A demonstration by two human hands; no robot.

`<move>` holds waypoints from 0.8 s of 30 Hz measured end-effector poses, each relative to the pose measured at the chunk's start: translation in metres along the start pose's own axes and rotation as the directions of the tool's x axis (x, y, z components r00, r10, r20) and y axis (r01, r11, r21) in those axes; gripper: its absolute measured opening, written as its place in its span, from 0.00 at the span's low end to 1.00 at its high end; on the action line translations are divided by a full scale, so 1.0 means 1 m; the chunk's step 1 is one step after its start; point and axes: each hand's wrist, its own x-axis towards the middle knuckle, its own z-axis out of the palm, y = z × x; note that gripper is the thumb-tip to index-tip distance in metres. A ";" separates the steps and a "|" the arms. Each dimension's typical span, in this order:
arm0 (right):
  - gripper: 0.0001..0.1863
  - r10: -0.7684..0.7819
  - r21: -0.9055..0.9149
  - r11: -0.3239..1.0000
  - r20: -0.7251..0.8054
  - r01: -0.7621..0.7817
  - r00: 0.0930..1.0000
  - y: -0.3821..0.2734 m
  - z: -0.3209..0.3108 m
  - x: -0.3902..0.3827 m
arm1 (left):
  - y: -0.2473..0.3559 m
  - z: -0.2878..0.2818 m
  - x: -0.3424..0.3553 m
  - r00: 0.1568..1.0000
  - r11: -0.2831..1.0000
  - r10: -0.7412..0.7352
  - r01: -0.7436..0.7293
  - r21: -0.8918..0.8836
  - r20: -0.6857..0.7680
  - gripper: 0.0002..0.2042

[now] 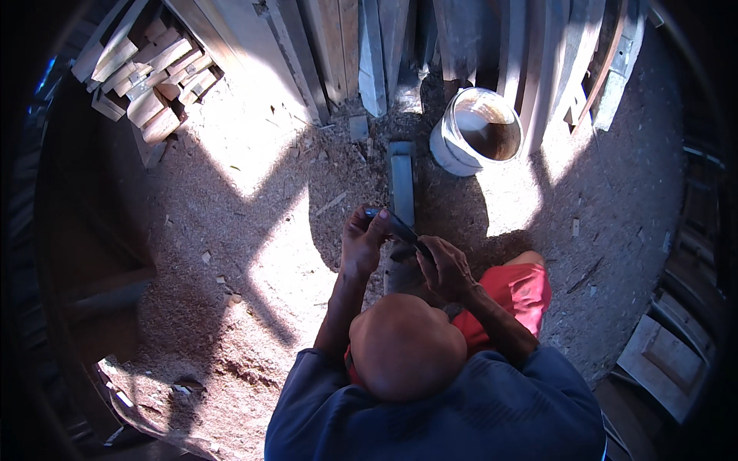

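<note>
A narrow dark tool, blade-like in shape, slants between my two hands; its exact kind is not clear. At its far left end, my left hand pinches it with thumb and fingers. My right hand closes over the near right end, hiding part of it. Just beyond my hands, a long grey block, like a sharpening stone, lies on the ground and points away from me. The tool overlaps its near end in this view; whether they touch I cannot tell.
A white bucket with brownish liquid stands to the far right. Upright planks line the back. Short timber pieces are stacked at far left. Shavings cover the ground. Wooden panels lie at the right.
</note>
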 end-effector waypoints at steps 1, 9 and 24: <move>0.16 0.010 0.013 1.000 0.009 -0.010 1.000 0.000 0.001 -0.001 | 0.001 0.001 -0.002 0.999 1.000 -0.011 0.011 -0.016 -0.034 0.06; 0.18 0.057 0.076 0.995 0.038 -0.059 0.998 -0.002 0.007 -0.005 | -0.004 -0.016 -0.001 1.000 0.954 0.000 -0.004 -0.300 -0.011 0.09; 0.13 0.225 0.624 0.688 0.302 -0.371 0.926 -0.030 0.004 0.003 | -0.026 -0.002 0.010 0.953 0.961 0.274 -0.268 -0.065 0.127 0.22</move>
